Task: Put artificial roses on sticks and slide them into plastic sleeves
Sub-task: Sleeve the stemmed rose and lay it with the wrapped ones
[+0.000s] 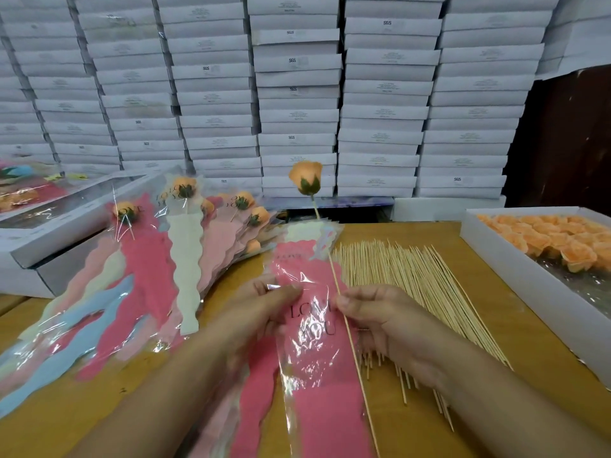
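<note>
Right hand [390,320]: thumb and forefinger pinch a thin wooden stick [347,320] about midway along its length. The stick stands tilted, and an orange artificial rose [305,180] sits on its top end, well above the table [463,325]. Left hand [261,312]: fingers curled, pinching the clear film of a pink plastic sleeve [314,352] printed "LOVE YOU". The sleeve lies flat, lengthwise toward me, on top of other empty sleeves. The stick crosses the sleeve's right edge; I judge it is outside the film, not yet inserted.

Handling, as judgement:
- Rose: light, soft petals, likely to crush. Better not to grip the head; hold the stick below it.
- Stick: stiff but slender, could snap if bent. The mid-length pinch gives control of both ends.
- Sleeve: thin, glossy, limp and probably slippery. Its 2 layers may cling, so the mouth needs opening at the edge.

Surroundings: a spread of loose sticks [406,285] just right of the sleeve; a white tray of orange rose heads [562,246] at far right; a fan of finished sleeved roses [185,233] at left; a wall of stacked white boxes [297,94] behind.

Hard to read:
- Left fingertips are blurred, so exact contact is unclear.
- The stick's lower end runs to the frame's bottom edge.
- Where the sleeve's mouth lies, I cannot tell through the glare.
- The tray is cut off at right.
</note>
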